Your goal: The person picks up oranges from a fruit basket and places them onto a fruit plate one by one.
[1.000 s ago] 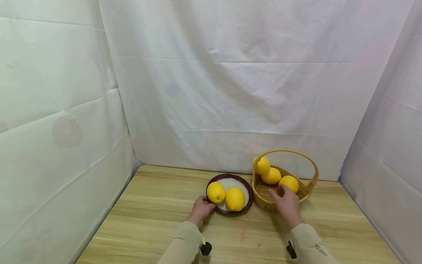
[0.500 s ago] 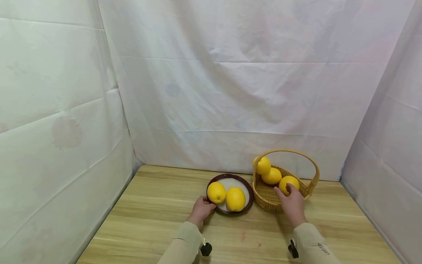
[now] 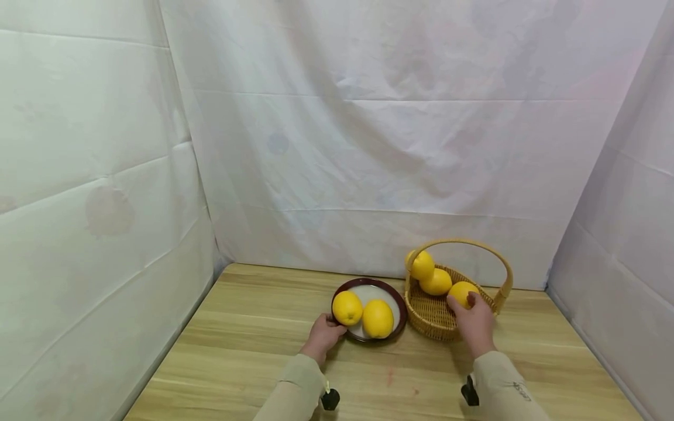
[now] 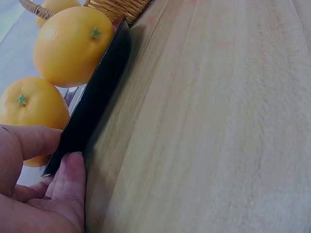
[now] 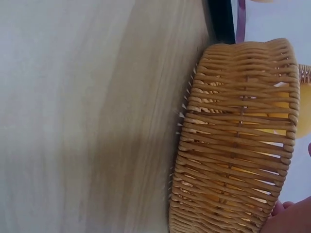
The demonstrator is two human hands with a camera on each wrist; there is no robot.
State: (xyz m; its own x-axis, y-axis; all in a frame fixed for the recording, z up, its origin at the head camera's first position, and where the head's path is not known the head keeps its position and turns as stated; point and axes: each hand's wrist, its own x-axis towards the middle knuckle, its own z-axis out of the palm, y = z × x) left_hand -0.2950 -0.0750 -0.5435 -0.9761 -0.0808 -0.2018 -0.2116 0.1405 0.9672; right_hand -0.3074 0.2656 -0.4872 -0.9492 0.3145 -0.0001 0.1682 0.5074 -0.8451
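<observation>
My left hand [image 3: 323, 335] pinches the near left rim of a round plate [image 3: 401, 321] with a dark red-brown edge and pale inside, thumb above and fingers below. The left wrist view shows its dark side tilted against the wooden grain. Two oranges with green stem marks lie on it, a left orange [image 3: 347, 308] and a right orange [image 3: 378, 319]. My right hand [image 3: 475, 327] reaches over the near rim of a wicker basket [image 3: 432, 328], thumb and fingers around the near side of an orange [image 3: 463, 291]. In the right wrist view the basket's wall hides most of that hand.
Two more oranges sit at the basket's left, a lower orange [image 3: 436, 282] and a higher orange [image 3: 421, 266] by the handle's foot. The arched handle [image 3: 463, 241] rises over the basket. Plate and basket stand side by side on the wooden table [image 3: 253, 327], before white cloth walls [image 3: 368, 146].
My right hand has shifted right within the basket, and its thumb and fingers have come onto the right orange. My left hand stays on the plate's rim.
</observation>
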